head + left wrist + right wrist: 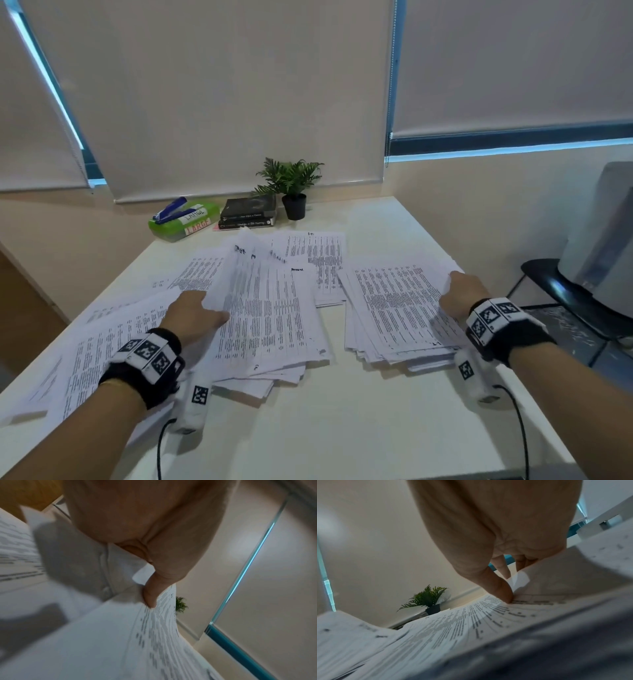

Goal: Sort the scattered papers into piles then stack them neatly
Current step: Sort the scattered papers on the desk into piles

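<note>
Printed sheets cover the white table [342, 428]. A loose middle pile [270, 308] lies fanned out, and my left hand [205, 308] grips its left edge, with the upper sheets curling upward. In the left wrist view the thumb [150, 595] pinches a printed sheet [163, 635]. A tidier right pile [394, 308] lies near the table's right edge. My right hand [452, 287] holds its right side: the thumb [505, 589] presses on the top sheet [462, 623], and the fingers curl behind the lifted edge. More scattered papers [102, 342] lie under my left forearm, and further sheets [318, 253] lie farther back.
At the table's far edge stand a green box [185, 222] with a blue stapler on it, stacked dark books [248, 212] and a small potted plant [291, 188]. A black stand with a grey object [565, 294] is right of the table. Bare tabletop lies in front.
</note>
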Demonstrator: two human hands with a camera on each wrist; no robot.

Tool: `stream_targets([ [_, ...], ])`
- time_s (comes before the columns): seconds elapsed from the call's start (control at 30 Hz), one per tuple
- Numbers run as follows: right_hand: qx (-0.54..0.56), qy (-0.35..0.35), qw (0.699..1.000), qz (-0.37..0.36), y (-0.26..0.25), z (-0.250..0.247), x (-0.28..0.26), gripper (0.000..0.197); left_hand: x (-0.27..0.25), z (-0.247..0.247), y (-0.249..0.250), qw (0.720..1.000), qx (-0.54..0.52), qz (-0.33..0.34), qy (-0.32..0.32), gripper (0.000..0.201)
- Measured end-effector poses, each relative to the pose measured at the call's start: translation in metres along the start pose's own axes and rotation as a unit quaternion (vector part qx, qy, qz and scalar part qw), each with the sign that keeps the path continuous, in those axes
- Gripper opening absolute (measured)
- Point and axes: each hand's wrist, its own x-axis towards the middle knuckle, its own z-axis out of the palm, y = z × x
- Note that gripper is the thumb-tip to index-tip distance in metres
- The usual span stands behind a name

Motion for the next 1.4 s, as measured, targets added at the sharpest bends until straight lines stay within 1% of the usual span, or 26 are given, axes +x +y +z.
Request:
stream_targets([
  [0.03, -0.014, -0.001, 1.0, 0.009, 0.002, -0.001, 0.002, 0.038, -0.004, -0.004, -0.001, 0.999, -0.045, 0.013, 0.01, 0.022],
  [0.13, -0.055, -0.001, 0.998, 0.037, 0.001, -0.004, -0.001, 0.032, -0.017, -0.015, 0.001, 0.988, -0.148, 0.035, 0.022, 0.011],
  [0.2, -0.059, 0.024, 0.997, 0.036, -0.006, -0.005, -0.009, 0.04, -0.026, -0.02, 0.004, 0.979, -0.2, 0.041, 0.013, 0.005],
  [0.23, -0.046, 0.048, 0.998, 0.015, -0.013, -0.005, -0.013, 0.046, -0.032, -0.021, 0.009, 0.975, -0.22, 0.041, 0.005, 0.007],
  [0.27, -0.023, 0.07, 0.997, -0.024, -0.023, -0.004, -0.019, 0.053, -0.031, -0.021, 0.009, 0.971, -0.235, 0.047, -0.004, 0.009],
  [0.3, 0.013, 0.078, 0.994, -0.073, -0.035, -0.003, -0.028, 0.061, -0.035, -0.021, 0.012, 0.967, -0.249, 0.045, -0.014, 0.009],
  [0.33, 0.072, 0.069, 0.987, -0.124, -0.05, -0.001, -0.039, 0.068, -0.031, -0.019, 0.009, 0.965, -0.258, 0.044, -0.025, 0.01],
  [0.37, 0.154, 0.035, 0.974, -0.161, -0.067, 0.001, -0.049, 0.073, -0.031, -0.018, 0.011, 0.965, -0.257, 0.044, -0.039, 0.012],
  [0.4, 0.244, -0.021, 0.954, -0.174, -0.085, 0.005, -0.06, 0.078, -0.029, -0.016, 0.009, 0.964, -0.255, 0.046, -0.053, 0.016],
  [0.47, 0.385, -0.128, 0.9, -0.16, -0.119, 0.017, -0.078, 0.085, -0.033, -0.013, 0.012, 0.959, -0.267, 0.04, -0.083, 0.02],
  [0.5, 0.428, -0.164, 0.876, -0.15, -0.133, 0.025, -0.085, 0.082, -0.037, -0.013, 0.015, 0.956, -0.273, 0.036, -0.097, 0.021],
  [0.57, 0.482, -0.199, 0.837, -0.166, -0.155, 0.047, -0.094, 0.067, -0.043, -0.01, 0.016, 0.951, -0.283, 0.03, -0.123, 0.023],
  [0.63, 0.511, -0.194, 0.814, -0.196, -0.171, 0.069, -0.102, 0.053, -0.041, -0.008, 0.005, 0.95, -0.29, 0.022, -0.117, 0.022],
  [0.67, 0.516, -0.184, 0.812, -0.2, -0.175, 0.079, -0.105, 0.054, -0.038, -0.008, -0.003, 0.955, -0.281, 0.015, -0.092, 0.025],
  [0.77, 0.511, -0.166, 0.82, -0.196, -0.188, 0.099, -0.113, 0.056, -0.03, -0.012, -0.024, 0.975, -0.217, -0.016, -0.041, 0.058],
  [0.8, 0.5, -0.167, 0.827, -0.196, -0.19, 0.102, -0.116, 0.055, -0.028, -0.014, -0.028, 0.983, -0.179, -0.017, -0.02, 0.06],
  [0.9, 0.482, -0.171, 0.841, -0.175, -0.194, 0.111, -0.115, 0.053, -0.028, -0.031, -0.04, 0.998, -0.035, 0.026, 0.038, 0.057],
  [0.97, 0.458, -0.176, 0.856, -0.163, -0.195, 0.118, -0.113, 0.063, -0.027, -0.055, -0.05, 0.998, 0.032, 0.007, 0.057, 0.055],
  [1.03, 0.428, -0.194, 0.868, -0.16, -0.196, 0.127, -0.108, 0.069, -0.021, -0.085, -0.071, 0.991, 0.115, -0.043, 0.058, 0.049],
  [1.1, 0.417, -0.204, 0.87, -0.166, -0.2, 0.126, -0.111, 0.057, -0.015, -0.112, -0.093, 0.974, 0.195, -0.1, 0.054, 0.049],
  [1.13, 0.414, -0.21, 0.871, -0.161, -0.202, 0.123, -0.114, 0.05, -0.013, -0.121, -0.104, 0.964, 0.23, -0.124, 0.056, 0.055],
  [1.17, 0.411, -0.215, 0.873, -0.152, -0.203, 0.124, -0.113, 0.049, -0.012, -0.125, -0.114, 0.955, 0.253, -0.148, 0.053, 0.06],
  [1.2, 0.405, -0.218, 0.876, -0.147, -0.203, 0.123, -0.113, 0.052, -0.012, -0.126, -0.122, 0.948, 0.265, -0.166, 0.052, 0.064],
  [1.27, 0.403, -0.22, 0.877, -0.143, -0.204, 0.123, -0.115, 0.058, -0.016, -0.124, -0.127, 0.949, 0.25, -0.184, 0.056, 0.067],
  [1.33, 0.402, -0.216, 0.878, -0.148, -0.203, 0.124, -0.115, 0.064, -0.021, -0.12, -0.123, 0.962, 0.178, -0.192, 0.074, 0.064],
  [1.4, 0.414, -0.218, 0.871, -0.154, -0.199, 0.124, -0.114, 0.079, -0.019, -0.119, -0.122, 0.971, 0.083, -0.207, 0.085, 0.056],
])
